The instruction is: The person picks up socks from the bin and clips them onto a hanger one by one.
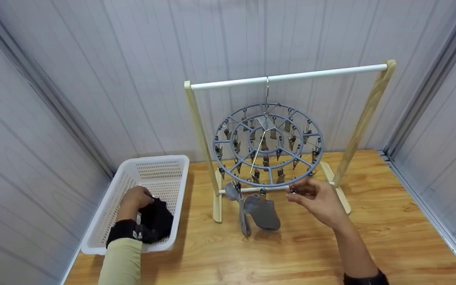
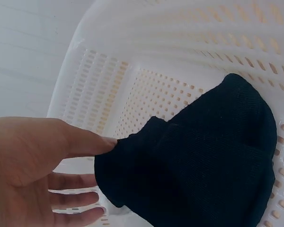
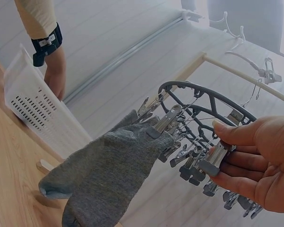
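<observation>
A round grey clip hanger hangs from the white rail of a wooden rack. Two grey socks dangle from clips at its front edge; one sock fills the right wrist view. My right hand pinches a clip on the hanger's front rim between thumb and fingers. My left hand reaches into the white perforated basket and its thumb and fingers pinch the edge of a black sock lying inside.
The rack stands on a wooden floor near the back wall. Grey panelled walls close in left, behind and right. The basket sits on the floor by the left wall, beside the rack's left post.
</observation>
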Available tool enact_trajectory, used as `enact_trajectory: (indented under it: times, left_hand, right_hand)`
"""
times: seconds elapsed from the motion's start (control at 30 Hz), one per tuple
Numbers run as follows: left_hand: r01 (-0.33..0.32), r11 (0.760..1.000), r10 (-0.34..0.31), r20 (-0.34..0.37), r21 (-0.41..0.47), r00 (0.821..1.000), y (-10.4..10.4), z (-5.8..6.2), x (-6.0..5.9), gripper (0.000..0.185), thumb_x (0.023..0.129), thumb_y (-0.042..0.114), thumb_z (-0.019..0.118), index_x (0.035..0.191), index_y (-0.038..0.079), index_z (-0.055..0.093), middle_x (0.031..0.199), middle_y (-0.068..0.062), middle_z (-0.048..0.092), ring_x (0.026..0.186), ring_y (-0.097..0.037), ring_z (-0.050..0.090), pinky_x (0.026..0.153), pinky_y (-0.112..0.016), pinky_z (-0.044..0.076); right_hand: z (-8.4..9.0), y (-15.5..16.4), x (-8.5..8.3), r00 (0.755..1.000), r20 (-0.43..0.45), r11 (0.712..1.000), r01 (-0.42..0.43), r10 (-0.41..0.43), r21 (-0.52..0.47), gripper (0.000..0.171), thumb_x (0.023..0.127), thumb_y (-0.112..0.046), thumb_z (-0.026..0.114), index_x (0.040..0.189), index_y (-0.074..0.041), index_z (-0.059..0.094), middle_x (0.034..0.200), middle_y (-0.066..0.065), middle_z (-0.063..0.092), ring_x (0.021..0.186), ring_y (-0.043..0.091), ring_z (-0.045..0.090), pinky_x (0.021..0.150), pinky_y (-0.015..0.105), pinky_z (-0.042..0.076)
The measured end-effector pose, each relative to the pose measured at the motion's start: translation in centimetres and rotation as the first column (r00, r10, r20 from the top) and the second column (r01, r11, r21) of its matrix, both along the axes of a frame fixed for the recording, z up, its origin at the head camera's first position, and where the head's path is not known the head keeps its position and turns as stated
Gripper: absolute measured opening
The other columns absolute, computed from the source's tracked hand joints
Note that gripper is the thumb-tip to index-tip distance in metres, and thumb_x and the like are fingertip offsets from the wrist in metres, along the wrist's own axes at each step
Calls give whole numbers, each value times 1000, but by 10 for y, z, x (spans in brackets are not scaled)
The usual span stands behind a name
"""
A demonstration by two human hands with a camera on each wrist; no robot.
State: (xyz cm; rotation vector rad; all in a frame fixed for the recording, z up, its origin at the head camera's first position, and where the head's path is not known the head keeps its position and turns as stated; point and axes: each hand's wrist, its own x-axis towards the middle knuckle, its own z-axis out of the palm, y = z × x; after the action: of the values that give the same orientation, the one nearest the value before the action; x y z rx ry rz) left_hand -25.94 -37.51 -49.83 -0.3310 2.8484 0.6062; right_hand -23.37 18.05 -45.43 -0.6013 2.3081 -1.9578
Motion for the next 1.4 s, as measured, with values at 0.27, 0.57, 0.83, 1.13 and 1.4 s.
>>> enact_trajectory:
  times: [0.27,0.57,0.83,1.13,1.4]
  left_hand:
    - [-57,998,57,-66,3,996,-2,-4,2,12,86,11,79,88,1,72,89,-15,69,82,-33,65,80,-52,55]
    - [-50,997,55,-82,66,995,-4,-3,2,23,92,15,76,99,-6,70,104,-27,69,100,-45,65,93,-58,52]
    - [-124,965,143,-70,229,987,-8,0,8,33,92,22,81,99,-9,72,86,-12,67,72,-23,62,67,-34,55]
    - [-110,939,164,-144,325,976,1,5,24,40,95,27,80,106,-11,71,97,-21,72,66,-19,65,57,-27,55]
    - [-143,898,232,-170,416,958,11,3,43,33,103,23,69,110,-9,61,88,-19,72,73,-25,67,62,-29,51]
  right_hand:
    - [1,-1,0,1000,4,1000,4,-4,-5,31,94,-4,80,116,14,66,112,24,74,98,23,77,87,43,62]
    - [2,-1,1,1000,-2,1000,9,-9,-13,29,94,-2,79,115,14,66,112,24,74,99,21,77,86,38,63]
    - [3,-1,2,1000,11,1000,8,-8,-27,29,94,-2,79,115,13,66,114,28,72,97,22,78,85,37,63]
    - [4,-1,2,1000,7,1000,5,-5,-22,28,94,-3,80,115,12,66,113,31,71,97,25,78,85,37,63]
    - [3,0,0,1000,3,1000,2,-2,-19,32,94,-3,80,115,14,65,112,28,73,95,23,78,86,40,63]
